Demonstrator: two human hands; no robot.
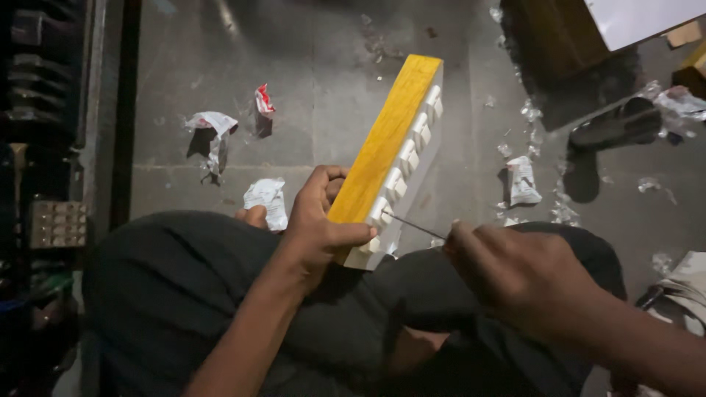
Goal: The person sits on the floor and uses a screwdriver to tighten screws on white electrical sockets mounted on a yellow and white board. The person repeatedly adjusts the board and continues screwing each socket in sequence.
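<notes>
Left hand grips long block; right hand pinches thin rod at its side.

Left hand: fingers wrapped tight round near end of block, yellow top, white side with raised tabs, resting on lap and angled up-right. Right hand: fingertips closed narrow on thin dark rod, tip touching the lowest tabs. Crumpled wrappers lie left and right on grey concrete floor. Dark trousers below. Dim light.

Both hands closed, gripping
</notes>
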